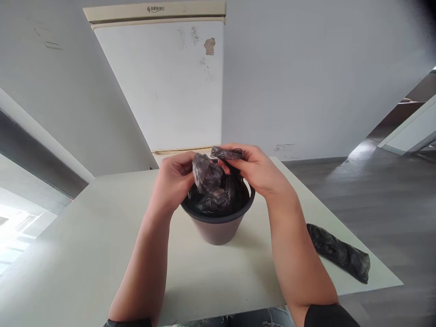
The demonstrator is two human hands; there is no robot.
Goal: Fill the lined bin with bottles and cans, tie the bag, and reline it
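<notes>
A small round bin (218, 229) with a dark rim stands on the white table (85, 254) in front of me. A black plastic bag (211, 186) hangs partly inside it. My left hand (172, 181) is closed on a bunched part of the bag above the bin's left rim. My right hand (257, 170) pinches the bag's upper edge above the right rim. Both hands hold the bag up, over the bin's mouth.
A rolled bundle of black bags (340, 252) lies near the table's right edge. A white fridge (170, 81) stands against the wall behind the table. Grey floor (374, 190) stretches to the right, towards an open doorway.
</notes>
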